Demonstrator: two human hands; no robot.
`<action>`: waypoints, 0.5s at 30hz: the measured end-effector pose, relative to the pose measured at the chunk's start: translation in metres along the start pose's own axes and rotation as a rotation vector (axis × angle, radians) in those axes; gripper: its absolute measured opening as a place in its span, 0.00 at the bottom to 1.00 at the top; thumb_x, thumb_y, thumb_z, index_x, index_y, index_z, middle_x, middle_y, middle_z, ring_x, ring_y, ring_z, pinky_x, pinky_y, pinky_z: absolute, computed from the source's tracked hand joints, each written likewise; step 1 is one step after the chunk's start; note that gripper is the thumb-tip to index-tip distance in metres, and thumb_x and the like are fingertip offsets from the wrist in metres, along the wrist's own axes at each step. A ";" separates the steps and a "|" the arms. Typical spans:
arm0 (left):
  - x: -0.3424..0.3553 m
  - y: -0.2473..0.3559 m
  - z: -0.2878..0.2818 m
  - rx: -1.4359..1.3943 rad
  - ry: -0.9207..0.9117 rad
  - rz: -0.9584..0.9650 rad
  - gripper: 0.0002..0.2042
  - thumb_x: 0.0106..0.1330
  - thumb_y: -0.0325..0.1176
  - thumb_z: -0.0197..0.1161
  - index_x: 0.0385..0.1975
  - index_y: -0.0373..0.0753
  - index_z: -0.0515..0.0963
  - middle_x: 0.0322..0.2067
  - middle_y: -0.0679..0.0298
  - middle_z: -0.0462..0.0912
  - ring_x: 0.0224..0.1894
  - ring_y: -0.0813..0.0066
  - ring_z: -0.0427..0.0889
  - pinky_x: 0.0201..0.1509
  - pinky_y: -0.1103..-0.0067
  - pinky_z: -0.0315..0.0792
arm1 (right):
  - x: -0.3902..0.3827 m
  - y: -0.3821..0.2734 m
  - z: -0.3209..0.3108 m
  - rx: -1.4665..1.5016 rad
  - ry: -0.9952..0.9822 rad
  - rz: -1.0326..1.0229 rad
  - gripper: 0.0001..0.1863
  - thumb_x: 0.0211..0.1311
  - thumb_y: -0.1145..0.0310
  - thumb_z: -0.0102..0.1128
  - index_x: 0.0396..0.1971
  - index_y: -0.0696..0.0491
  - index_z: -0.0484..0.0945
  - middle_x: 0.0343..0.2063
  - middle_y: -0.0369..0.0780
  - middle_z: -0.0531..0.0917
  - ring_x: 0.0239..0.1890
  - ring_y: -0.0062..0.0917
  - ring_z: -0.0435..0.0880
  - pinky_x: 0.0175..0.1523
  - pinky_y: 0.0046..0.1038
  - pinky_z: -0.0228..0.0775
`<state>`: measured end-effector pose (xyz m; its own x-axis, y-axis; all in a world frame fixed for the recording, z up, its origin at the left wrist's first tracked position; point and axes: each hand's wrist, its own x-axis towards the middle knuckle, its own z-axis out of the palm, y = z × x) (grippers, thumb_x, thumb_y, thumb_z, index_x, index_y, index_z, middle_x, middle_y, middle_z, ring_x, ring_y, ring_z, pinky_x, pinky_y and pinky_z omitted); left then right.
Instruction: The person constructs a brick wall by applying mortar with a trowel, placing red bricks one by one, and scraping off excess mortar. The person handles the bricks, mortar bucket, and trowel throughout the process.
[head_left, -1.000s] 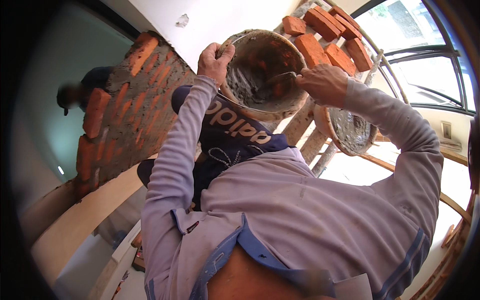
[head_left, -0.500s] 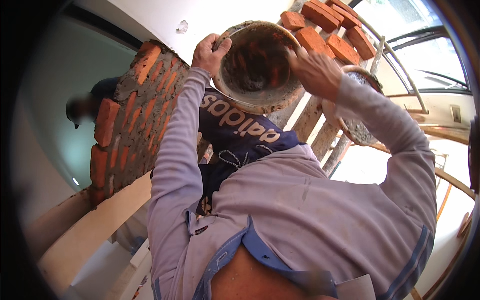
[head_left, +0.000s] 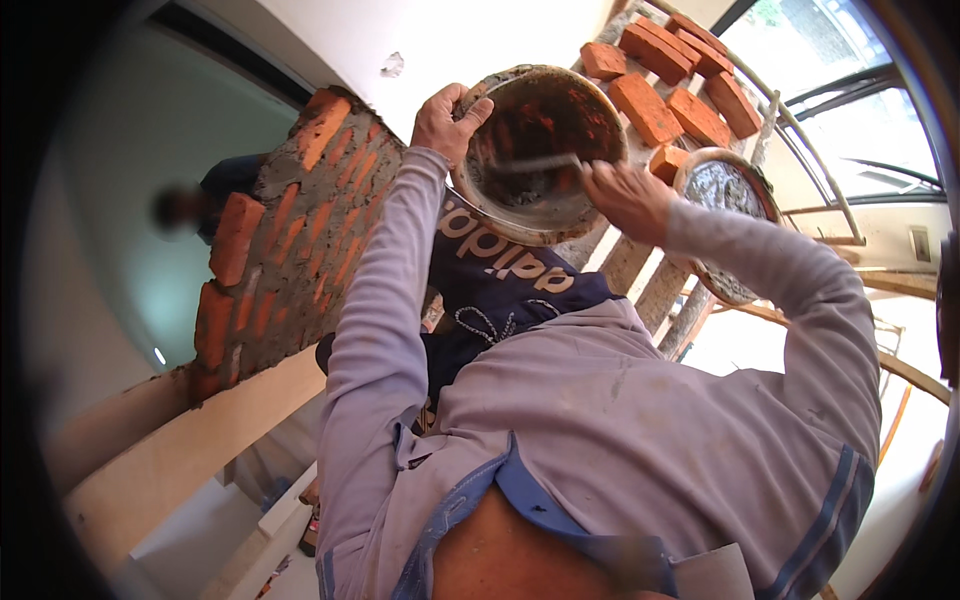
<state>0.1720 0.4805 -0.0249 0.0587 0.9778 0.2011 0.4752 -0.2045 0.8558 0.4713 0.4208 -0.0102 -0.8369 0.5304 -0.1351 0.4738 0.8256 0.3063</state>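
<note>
A round, mortar-smeared bucket [head_left: 480, 222] is tipped so that its mouth faces me, with a little wet grey mortar [head_left: 535, 188] inside. My left hand [head_left: 447, 122] grips its left rim, thumb over the edge. At the right rim, my right hand [head_left: 630, 200] is closed on a trowel [head_left: 540, 163], whose thin, blurred blade reaches across the bucket's inside. The handle is hidden in my fingers. Right of that hand stands a second bucket [head_left: 725, 190] holding wet grey mortar, partly covered by my right forearm.
Several loose red bricks [head_left: 645, 108] lie on wooden planks [head_left: 632, 250] beyond the buckets. To the left rises a brick wall [head_left: 310, 220] with rough mortar joints. Another person [head_left: 225, 190] is beyond it. Poles [head_left: 800, 150] run along the right near a window.
My right hand has come lower along the rim, and the trowel blade now shows inside the bucket. My left hand keeps its hold on the rim. The whole view has shifted slightly.
</note>
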 end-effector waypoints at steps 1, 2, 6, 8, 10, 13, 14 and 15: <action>-0.005 -0.005 -0.003 -0.071 0.011 -0.013 0.18 0.63 0.49 0.66 0.26 0.39 0.76 0.17 0.76 0.67 0.21 0.87 0.61 0.24 0.84 0.60 | 0.001 -0.003 -0.020 0.086 -0.199 0.000 0.23 0.58 0.75 0.51 0.54 0.67 0.66 0.35 0.47 0.75 0.33 0.32 0.80 0.36 0.31 0.76; -0.007 -0.003 -0.009 -0.067 0.014 -0.023 0.18 0.63 0.49 0.66 0.26 0.39 0.76 0.17 0.76 0.67 0.21 0.87 0.61 0.24 0.84 0.60 | 0.000 -0.002 -0.042 0.168 -0.416 0.013 0.26 0.55 0.77 0.53 0.55 0.65 0.65 0.37 0.47 0.75 0.33 0.33 0.79 0.37 0.31 0.75; -0.010 0.002 -0.007 -0.073 -0.025 -0.023 0.20 0.61 0.51 0.67 0.24 0.38 0.75 0.15 0.73 0.68 0.19 0.82 0.63 0.25 0.79 0.64 | 0.025 0.004 -0.031 0.147 -0.013 0.077 0.20 0.58 0.71 0.53 0.48 0.65 0.70 0.34 0.46 0.76 0.31 0.31 0.81 0.30 0.33 0.75; -0.006 0.009 -0.005 -0.012 -0.041 -0.062 0.20 0.61 0.51 0.67 0.23 0.38 0.74 0.15 0.72 0.68 0.19 0.81 0.63 0.25 0.79 0.63 | 0.029 -0.008 -0.025 -0.048 0.101 0.057 0.18 0.58 0.71 0.53 0.46 0.65 0.70 0.34 0.46 0.76 0.32 0.32 0.82 0.31 0.33 0.76; -0.006 0.005 0.001 -0.040 -0.005 -0.030 0.21 0.60 0.52 0.67 0.22 0.38 0.74 0.15 0.70 0.68 0.20 0.79 0.63 0.25 0.77 0.63 | 0.001 -0.017 -0.019 0.067 0.046 -0.071 0.14 0.59 0.73 0.53 0.42 0.66 0.71 0.33 0.47 0.76 0.32 0.34 0.83 0.30 0.34 0.76; -0.011 0.003 -0.001 -0.006 0.045 -0.030 0.22 0.59 0.53 0.68 0.22 0.38 0.74 0.16 0.69 0.69 0.20 0.78 0.65 0.26 0.76 0.65 | 0.001 0.000 -0.054 0.160 -0.198 -0.039 0.11 0.57 0.75 0.54 0.37 0.66 0.70 0.29 0.47 0.77 0.29 0.34 0.83 0.31 0.33 0.77; -0.011 0.009 -0.005 0.033 0.024 -0.063 0.22 0.59 0.53 0.67 0.23 0.38 0.74 0.17 0.67 0.72 0.21 0.76 0.69 0.27 0.75 0.67 | 0.007 0.012 -0.060 0.155 -0.097 -0.039 0.10 0.56 0.76 0.54 0.36 0.66 0.70 0.27 0.47 0.77 0.28 0.34 0.83 0.32 0.33 0.78; -0.013 0.015 -0.008 0.073 0.003 -0.097 0.22 0.59 0.53 0.67 0.24 0.38 0.74 0.18 0.64 0.75 0.22 0.74 0.72 0.29 0.74 0.69 | 0.018 0.012 -0.067 0.168 -0.168 0.093 0.14 0.60 0.76 0.50 0.43 0.70 0.70 0.30 0.48 0.79 0.30 0.34 0.84 0.34 0.31 0.79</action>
<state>0.1712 0.4645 -0.0110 0.0070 0.9927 0.1203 0.5412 -0.1049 0.8343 0.4439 0.4271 0.0538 -0.7366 0.6188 -0.2730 0.5976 0.7845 0.1656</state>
